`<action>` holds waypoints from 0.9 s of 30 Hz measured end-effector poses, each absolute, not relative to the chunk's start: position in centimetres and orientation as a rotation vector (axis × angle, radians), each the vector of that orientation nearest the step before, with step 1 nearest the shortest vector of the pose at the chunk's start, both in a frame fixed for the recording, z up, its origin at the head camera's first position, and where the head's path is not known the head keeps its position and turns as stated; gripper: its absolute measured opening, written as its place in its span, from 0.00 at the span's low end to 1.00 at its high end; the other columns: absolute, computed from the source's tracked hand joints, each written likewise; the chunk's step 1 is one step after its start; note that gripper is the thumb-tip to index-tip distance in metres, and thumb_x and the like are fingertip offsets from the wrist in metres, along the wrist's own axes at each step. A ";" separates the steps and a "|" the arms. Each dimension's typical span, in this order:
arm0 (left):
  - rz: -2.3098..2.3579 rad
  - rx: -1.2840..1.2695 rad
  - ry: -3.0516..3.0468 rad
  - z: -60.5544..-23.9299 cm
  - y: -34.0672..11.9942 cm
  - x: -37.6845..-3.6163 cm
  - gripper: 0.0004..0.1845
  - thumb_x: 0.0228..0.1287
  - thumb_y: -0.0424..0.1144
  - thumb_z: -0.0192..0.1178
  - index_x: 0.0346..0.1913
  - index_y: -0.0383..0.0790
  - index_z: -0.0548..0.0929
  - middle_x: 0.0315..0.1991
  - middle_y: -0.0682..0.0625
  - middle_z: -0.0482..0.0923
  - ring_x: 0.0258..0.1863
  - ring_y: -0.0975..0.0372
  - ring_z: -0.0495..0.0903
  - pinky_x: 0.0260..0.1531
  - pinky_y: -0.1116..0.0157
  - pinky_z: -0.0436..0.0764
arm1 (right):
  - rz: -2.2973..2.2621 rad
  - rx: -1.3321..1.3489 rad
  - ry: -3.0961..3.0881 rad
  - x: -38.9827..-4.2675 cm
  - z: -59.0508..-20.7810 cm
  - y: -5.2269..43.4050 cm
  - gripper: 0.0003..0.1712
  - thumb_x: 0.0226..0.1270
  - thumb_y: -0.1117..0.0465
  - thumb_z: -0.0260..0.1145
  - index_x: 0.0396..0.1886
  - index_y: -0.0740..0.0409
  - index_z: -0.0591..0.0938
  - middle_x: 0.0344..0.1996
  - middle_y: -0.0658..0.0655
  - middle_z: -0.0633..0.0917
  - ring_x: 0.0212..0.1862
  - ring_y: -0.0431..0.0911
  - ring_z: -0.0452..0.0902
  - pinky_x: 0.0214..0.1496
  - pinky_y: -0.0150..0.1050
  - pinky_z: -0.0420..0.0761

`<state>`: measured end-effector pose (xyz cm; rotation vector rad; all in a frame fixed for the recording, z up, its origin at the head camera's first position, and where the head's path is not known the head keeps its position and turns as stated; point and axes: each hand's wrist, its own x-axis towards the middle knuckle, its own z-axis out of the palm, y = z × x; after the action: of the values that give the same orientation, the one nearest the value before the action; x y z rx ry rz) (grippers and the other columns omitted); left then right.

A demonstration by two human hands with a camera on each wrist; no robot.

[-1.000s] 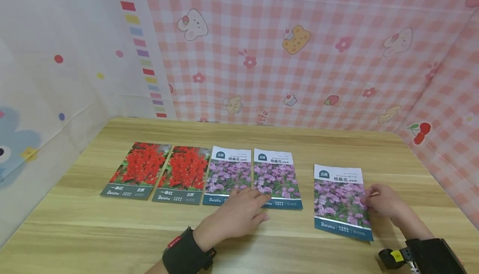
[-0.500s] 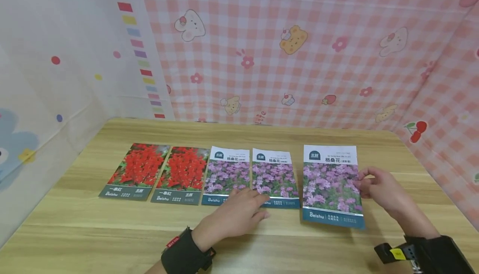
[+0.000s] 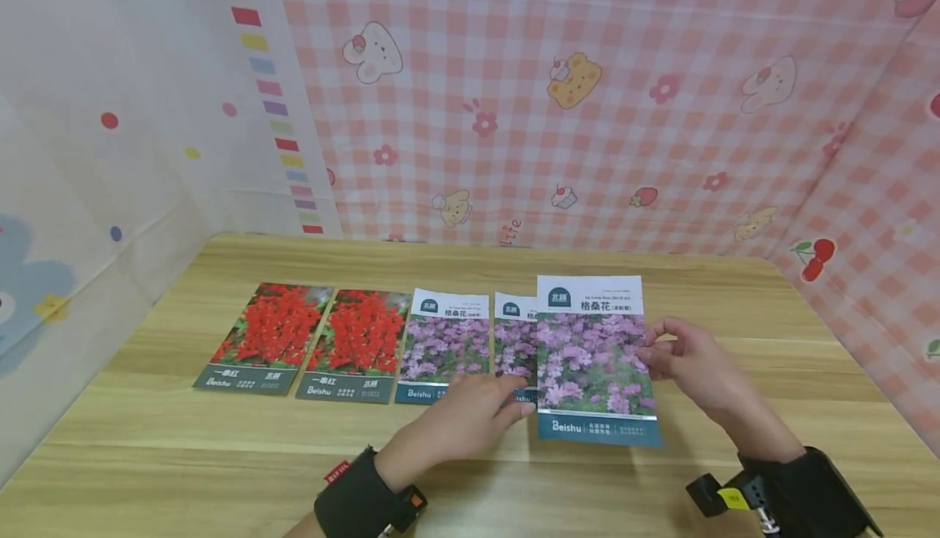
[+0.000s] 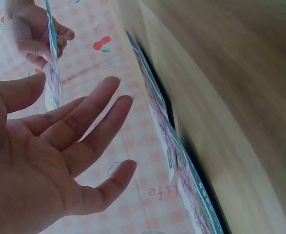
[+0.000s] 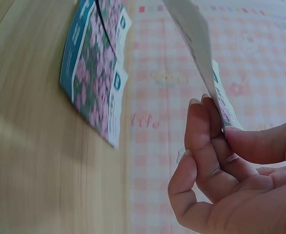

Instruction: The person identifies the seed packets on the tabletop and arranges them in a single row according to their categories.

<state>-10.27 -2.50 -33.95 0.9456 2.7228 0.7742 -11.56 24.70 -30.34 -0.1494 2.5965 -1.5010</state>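
Note:
My right hand [image 3: 686, 362] pinches the right edge of a purple-flower seed packet [image 3: 591, 366] between thumb and fingers, seen edge-on in the right wrist view [image 5: 196, 48]. The packet is raised off the table and covers part of another purple-flower packet [image 3: 514, 342] lying behind it. My left hand [image 3: 466, 420] hovers low over the lower edges of that packet and a second purple one [image 3: 445, 342]. In the left wrist view its fingers [image 4: 96, 109] are spread and relaxed, holding nothing.
Two red-flower seed packets [image 3: 272, 330] [image 3: 360, 338] lie side by side at the left of the row. The wooden table [image 3: 184, 473] meets a pink checked cloth [image 3: 455, 162] at the back and a white dotted cloth [image 3: 132, 179] at the left.
My right hand has lifted the purple-flower packet off the table and carried it left, so it now overlaps the packet beside it. The left hand has barely moved.

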 end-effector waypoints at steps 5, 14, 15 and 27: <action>0.943 0.887 2.633 -33.9 -2.5 -10.3 0.17 0.67 0.45 0.51 0.50 0.36 0.76 0.26 0.58 0.77 0.24 0.69 0.73 0.40 0.63 0.75 | -1.544 -0.156 2.575 -11.7 -30.4 23.4 0.03 0.65 0.74 0.53 0.34 0.67 0.68 0.24 0.58 0.81 0.27 0.44 0.75 0.35 0.40 0.79; 1.196 0.713 2.582 -33.7 -2.7 -10.3 0.05 0.64 0.39 0.56 0.34 0.41 0.75 0.27 0.52 0.80 0.19 0.66 0.70 0.21 0.70 0.71 | -1.486 -0.141 2.628 -11.7 -30.6 22.1 0.03 0.64 0.73 0.54 0.35 0.66 0.68 0.24 0.58 0.81 0.28 0.47 0.76 0.36 0.43 0.78; 1.206 0.714 2.590 -33.8 -2.7 -10.3 0.05 0.63 0.39 0.56 0.33 0.41 0.75 0.25 0.53 0.79 0.17 0.67 0.68 0.20 0.71 0.70 | -1.486 -0.152 2.631 -11.7 -30.6 22.1 0.03 0.65 0.73 0.54 0.35 0.66 0.68 0.24 0.59 0.81 0.28 0.47 0.76 0.36 0.43 0.78; 1.252 0.717 2.675 -33.7 -2.7 -10.4 0.05 0.61 0.35 0.57 0.29 0.41 0.74 0.14 0.57 0.67 0.13 0.67 0.64 0.34 0.62 0.74 | -1.492 -0.231 2.611 -11.5 -30.7 21.9 0.08 0.64 0.74 0.53 0.43 0.70 0.68 0.27 0.62 0.83 0.30 0.49 0.80 0.38 0.45 0.80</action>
<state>-10.45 -2.72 -33.72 0.7170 2.6747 1.2521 -11.53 21.86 -30.73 -0.2313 2.6105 -1.4922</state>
